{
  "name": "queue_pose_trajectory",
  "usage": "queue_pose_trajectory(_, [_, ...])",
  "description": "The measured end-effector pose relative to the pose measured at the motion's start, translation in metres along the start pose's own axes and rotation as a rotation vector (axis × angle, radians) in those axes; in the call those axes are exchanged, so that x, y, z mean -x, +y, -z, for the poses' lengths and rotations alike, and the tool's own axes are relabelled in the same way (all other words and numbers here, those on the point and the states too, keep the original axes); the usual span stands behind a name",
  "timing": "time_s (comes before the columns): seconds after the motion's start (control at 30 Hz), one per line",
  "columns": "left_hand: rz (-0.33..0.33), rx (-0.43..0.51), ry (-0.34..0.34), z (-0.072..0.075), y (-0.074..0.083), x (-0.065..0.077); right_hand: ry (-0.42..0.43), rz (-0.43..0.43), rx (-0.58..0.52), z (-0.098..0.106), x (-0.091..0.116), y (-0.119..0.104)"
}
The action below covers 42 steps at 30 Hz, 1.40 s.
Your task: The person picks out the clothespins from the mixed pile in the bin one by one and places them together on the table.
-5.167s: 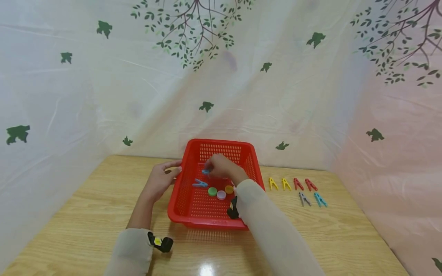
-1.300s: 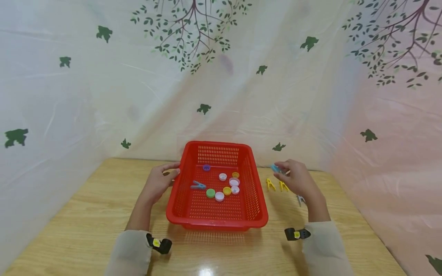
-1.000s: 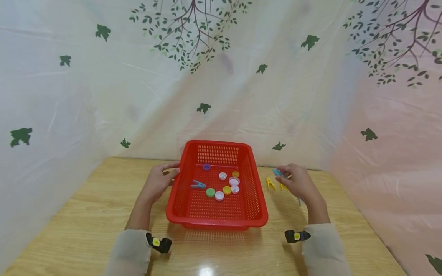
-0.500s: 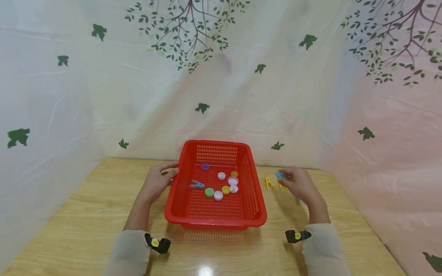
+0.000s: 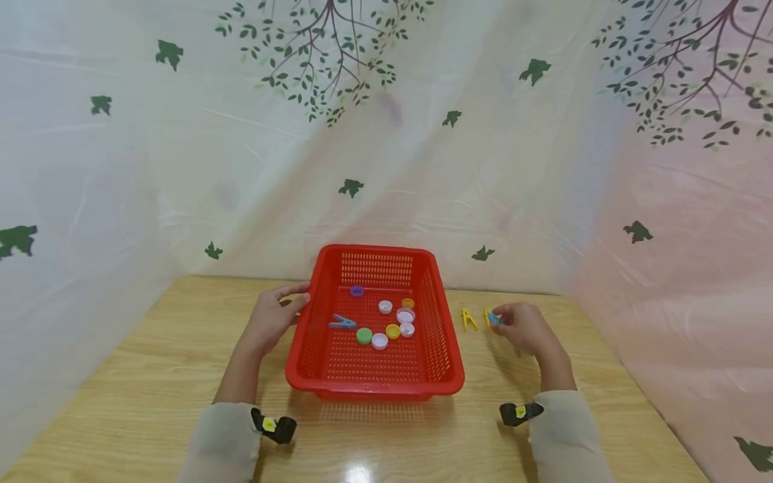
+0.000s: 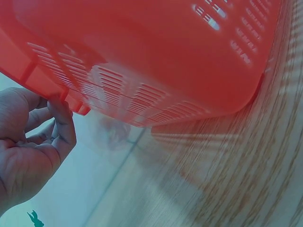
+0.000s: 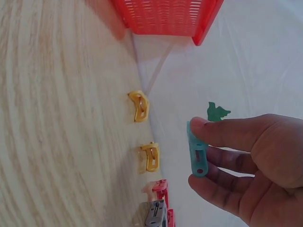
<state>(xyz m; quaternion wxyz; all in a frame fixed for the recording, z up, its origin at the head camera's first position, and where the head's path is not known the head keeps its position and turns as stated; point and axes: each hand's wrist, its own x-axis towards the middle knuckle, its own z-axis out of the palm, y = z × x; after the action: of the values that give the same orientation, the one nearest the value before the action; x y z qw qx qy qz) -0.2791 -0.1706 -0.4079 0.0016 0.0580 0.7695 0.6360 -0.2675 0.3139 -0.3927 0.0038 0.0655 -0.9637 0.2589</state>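
My left hand (image 5: pixel 270 322) grips the left rim of a red plastic basket (image 5: pixel 374 388); the left wrist view shows its fingers (image 6: pixel 64 124) bent at the rim. Between thumb and fingers, my right hand (image 5: pixel 527 327) pinches a blue clothespin (image 7: pixel 198 153), held to the right of the basket beside a yellow clothespin (image 5: pixel 486 318). Inside the basket lie another blue clothespin (image 5: pixel 343 322), a green bottle cap (image 5: pixel 364 335), a purple cap (image 5: pixel 357 291) and several white and orange caps.
A second yellow clothespin (image 5: pixel 468 319) lies nearer the basket on the wooden table (image 5: pixel 145 376). Red (image 7: pixel 161 187) and grey (image 7: pixel 155 213) clothespins show in the right wrist view, hidden behind my right hand from the head. A patterned curtain (image 5: pixel 290 168) hangs behind.
My right hand has brought the blue clothespin from inside the basket out to the right, then lowered it toward the yellow clothespins. My left hand has stayed at the rim.
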Motion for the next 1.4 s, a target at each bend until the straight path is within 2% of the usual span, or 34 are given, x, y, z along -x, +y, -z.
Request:
queue_pose_trajectory(0.43, [0.009, -0.015, 0.009, 0.0, -0.004, -0.005, -0.094, -0.094, 0.011, -0.007, 0.0, 0.01])
queue_pose_trajectory(0.73, [0.01, -0.004, 0.007, 0.0, -0.004, -0.005, -0.119, -0.12, 0.039, -0.01, 0.001, 0.01])
queue_pose_trajectory(1.07, [0.007, -0.006, 0.01, -0.001, -0.003, -0.002, -0.132, -0.102, 0.086, -0.014, -0.002, 0.012])
queue_pose_trajectory(1.4, [0.011, -0.019, 0.004, 0.0, -0.004, -0.003, -0.165, -0.126, 0.085, -0.009, 0.001, 0.009])
